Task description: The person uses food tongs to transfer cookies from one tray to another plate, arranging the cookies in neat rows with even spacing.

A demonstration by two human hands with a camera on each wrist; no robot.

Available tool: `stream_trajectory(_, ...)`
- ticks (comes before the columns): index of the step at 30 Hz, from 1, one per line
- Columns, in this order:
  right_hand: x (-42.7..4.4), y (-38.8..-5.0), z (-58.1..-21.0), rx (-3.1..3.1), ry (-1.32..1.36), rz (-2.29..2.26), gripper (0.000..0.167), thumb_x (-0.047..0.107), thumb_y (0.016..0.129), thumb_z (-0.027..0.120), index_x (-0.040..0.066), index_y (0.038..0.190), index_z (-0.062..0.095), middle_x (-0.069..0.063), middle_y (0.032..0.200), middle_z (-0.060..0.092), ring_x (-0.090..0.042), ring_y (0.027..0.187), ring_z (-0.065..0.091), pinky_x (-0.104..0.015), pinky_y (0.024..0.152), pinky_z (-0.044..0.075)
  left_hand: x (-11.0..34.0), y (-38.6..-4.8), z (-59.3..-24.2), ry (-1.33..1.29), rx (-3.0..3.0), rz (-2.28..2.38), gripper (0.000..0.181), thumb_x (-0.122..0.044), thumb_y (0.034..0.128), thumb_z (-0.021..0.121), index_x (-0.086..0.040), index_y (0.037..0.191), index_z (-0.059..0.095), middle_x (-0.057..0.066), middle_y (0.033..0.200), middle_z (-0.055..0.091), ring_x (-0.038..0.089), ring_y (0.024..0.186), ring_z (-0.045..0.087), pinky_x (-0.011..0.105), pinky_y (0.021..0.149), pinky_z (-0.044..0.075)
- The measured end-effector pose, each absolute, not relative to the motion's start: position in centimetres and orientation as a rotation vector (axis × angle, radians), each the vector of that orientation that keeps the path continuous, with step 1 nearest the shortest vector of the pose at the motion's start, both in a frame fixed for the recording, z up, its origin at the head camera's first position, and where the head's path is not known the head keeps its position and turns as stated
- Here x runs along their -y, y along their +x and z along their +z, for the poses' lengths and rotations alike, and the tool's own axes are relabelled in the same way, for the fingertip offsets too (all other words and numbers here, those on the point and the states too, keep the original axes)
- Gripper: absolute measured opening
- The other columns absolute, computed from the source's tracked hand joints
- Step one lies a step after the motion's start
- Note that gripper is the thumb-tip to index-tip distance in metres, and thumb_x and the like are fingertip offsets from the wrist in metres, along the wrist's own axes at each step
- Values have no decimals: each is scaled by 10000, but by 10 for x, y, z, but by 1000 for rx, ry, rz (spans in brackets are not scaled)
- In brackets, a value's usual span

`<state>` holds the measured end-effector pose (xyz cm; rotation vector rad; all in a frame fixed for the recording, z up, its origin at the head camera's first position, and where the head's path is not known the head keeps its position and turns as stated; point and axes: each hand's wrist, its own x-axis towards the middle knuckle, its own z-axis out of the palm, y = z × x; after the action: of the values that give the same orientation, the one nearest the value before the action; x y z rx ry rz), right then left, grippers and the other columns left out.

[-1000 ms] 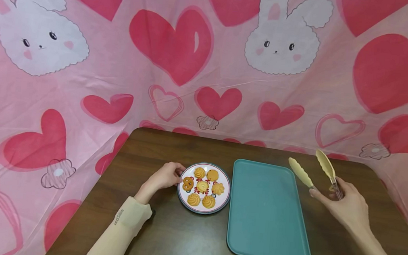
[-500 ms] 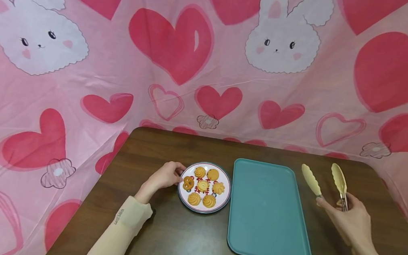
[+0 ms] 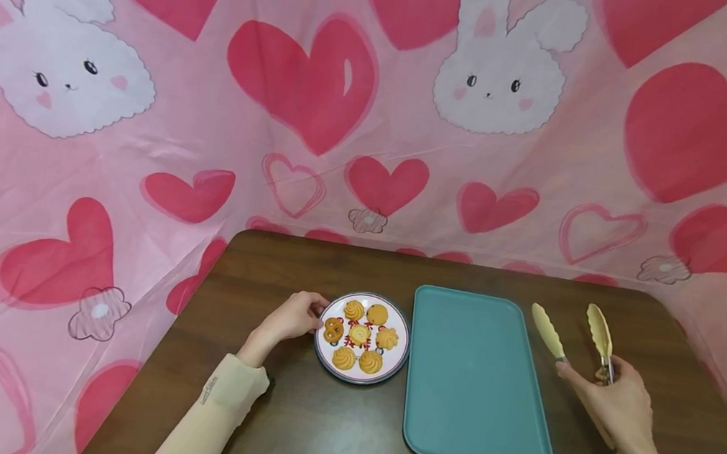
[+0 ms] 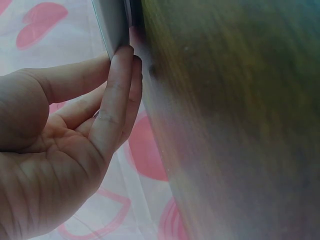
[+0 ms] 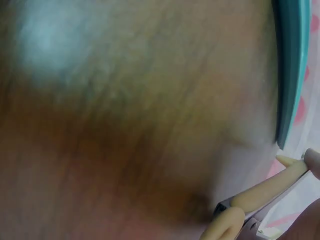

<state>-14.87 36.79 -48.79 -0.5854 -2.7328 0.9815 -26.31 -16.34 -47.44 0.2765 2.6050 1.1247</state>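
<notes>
My left hand (image 3: pixel 291 316) pinches the left rim of a round white plate (image 3: pixel 394 358) with a dark edge and red print. In the left wrist view, the thumb and fingers meet at the edge of the plate (image 4: pixel 114 22). Several cookies lie on it, among them a pretzel-shaped one (image 3: pixel 333 330), a flower-shaped one (image 3: pixel 387 338) and swirled ones (image 3: pixel 371 362). Over the table's right side, my right hand (image 3: pixel 623 408) grips a pair of tongs (image 3: pixel 599 333) with cream tips spread apart and nothing between them. The right wrist view shows the tongs' handle (image 5: pixel 270 185).
A rectangular teal tray (image 3: pixel 473 381) with a low raised rim lies right of the plate, nearly touching it. Both rest on a dark brown wooden table (image 3: pixel 313 432). A pink cloth (image 3: pixel 411 130) with hearts and rabbits hangs behind the table and on its left.
My right hand and the tongs have moved right and toward me, away from the tray, mostly in the first half second. The left hand and plate have stayed in place.
</notes>
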Motion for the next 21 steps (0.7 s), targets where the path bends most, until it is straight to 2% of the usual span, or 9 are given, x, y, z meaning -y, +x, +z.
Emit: stream_trajectory(21, -362, -147, -498, 2727, -584, 913, 1081, 585, 785, 768, -144, 1443, 317, -402, 1305, 416, -581, 1167, 416, -693, 858, 349, 165, -263, -474, 306, -2611, 1129, 352, 27, 856, 738, 40, 1199, 657, 104, 934, 622, 195, 741, 588, 302, 653, 562)
